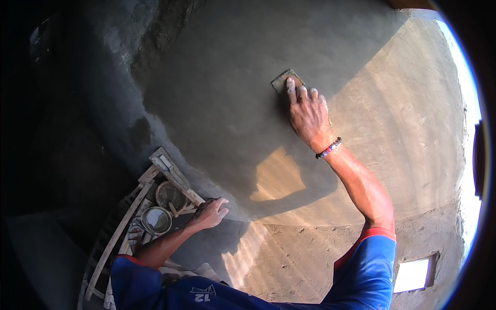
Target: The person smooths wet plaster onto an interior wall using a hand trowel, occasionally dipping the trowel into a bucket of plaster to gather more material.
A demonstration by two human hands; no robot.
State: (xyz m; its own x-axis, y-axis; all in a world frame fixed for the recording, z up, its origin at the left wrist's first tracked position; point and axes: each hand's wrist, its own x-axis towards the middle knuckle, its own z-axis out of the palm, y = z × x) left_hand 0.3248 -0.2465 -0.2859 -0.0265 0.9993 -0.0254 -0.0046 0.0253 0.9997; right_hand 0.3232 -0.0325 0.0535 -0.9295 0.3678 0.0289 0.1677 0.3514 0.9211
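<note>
My right hand is closed on a small plastering float, which lies flat against the smooth grey plastered wall. The index finger stretches along the float's plaster-smeared face, and the other fingers curl over its side. A beaded bracelet circles that wrist. Lower down, my left hand hangs by the wall with nothing visible in it. Its fingers are partly stretched and apart. Beside it stand a metal bowl of cloudy liquid and a round mortar pan with a handle sticking out.
A narrow scaffold with wooden rails runs along the lower left, and a plaster-smeared board leans across its end. My bare foot rests by the bowl. Rougher wall with a small square opening lies at lower right.
</note>
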